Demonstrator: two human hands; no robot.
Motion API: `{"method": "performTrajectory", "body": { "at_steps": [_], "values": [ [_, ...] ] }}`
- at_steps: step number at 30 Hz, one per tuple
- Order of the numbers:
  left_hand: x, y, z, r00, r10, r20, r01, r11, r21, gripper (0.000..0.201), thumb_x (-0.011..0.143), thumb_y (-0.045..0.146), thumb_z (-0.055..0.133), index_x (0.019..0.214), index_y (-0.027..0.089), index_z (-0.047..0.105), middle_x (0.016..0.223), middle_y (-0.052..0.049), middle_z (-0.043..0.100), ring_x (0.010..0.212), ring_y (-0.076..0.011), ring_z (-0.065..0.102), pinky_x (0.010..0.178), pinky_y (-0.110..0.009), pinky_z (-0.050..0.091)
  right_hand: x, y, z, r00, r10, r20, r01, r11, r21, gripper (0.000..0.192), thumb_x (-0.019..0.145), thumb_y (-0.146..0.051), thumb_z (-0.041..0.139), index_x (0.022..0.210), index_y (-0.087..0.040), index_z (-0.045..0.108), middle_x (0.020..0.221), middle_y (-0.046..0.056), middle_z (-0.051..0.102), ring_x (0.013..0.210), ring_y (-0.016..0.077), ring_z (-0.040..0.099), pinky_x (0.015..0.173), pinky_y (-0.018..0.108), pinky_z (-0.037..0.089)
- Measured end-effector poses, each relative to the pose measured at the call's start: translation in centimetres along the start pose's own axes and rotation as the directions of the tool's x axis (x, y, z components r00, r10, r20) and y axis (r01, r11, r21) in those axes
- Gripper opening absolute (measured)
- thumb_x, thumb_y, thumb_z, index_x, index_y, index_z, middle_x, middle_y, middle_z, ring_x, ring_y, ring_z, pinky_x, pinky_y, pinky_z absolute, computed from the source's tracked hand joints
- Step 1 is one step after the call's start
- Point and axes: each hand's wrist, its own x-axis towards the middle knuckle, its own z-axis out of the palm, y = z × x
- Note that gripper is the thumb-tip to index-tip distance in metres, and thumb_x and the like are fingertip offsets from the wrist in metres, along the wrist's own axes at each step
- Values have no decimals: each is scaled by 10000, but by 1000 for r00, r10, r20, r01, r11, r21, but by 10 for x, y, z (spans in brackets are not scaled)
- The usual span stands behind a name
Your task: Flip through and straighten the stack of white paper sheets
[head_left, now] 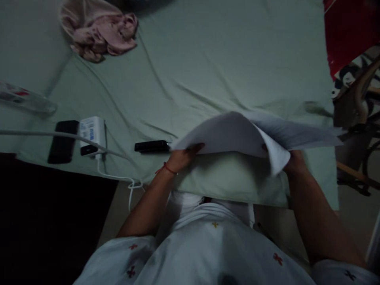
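Both hands (pixel 182 157) (pixel 292 158) gripping white cloth (pixel 237 134) over bed (pixel 192 71).

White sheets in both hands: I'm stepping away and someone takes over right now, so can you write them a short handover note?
Left hand: grips the near left edge of the white sheets.
Right hand: holds the right side, where one sheet curls downward.
The sheets are lifted just above the green bedsheet, by its near edge.
A black device lies beside the left hand; a white charger and black phone sit farther left.
Done: sheets gathered in both hands.
Left: sheets not yet flat or set down.
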Motion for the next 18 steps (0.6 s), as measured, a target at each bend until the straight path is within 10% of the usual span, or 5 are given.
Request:
{"method": "performTrajectory", "body": {
  "at_steps": [8,14,18],
  "values": [
    [-15,13,9,965,-227,129,261,830,-492,599,736,640,862,1030,125,772,931,-101,805,797,-194,738,692,-268,602,6,-5,13,979,159,-128,-126,964,232,412,575,-495,970,780,-263,698,762,-1,700,717,206,635,682,380,576],
    [-25,23,4,797,-411,443,590,686,-425,681,766,760,771,1032,136,701,811,-126,793,428,-133,608,327,-211,295,6,-6,18,980,161,-115,-124,953,277,398,600,-494,944,814,-276,689,812,12,721,762,226,657,686,371,549],
    [-29,24,8,841,-386,378,526,750,-402,655,649,665,916,927,120,683,650,-60,719,388,-58,470,341,-181,201,11,-8,20,974,198,-114,-158,944,288,471,571,-587,937,803,-279,667,740,0,686,645,204,598,593,360,513]
  ]
}}
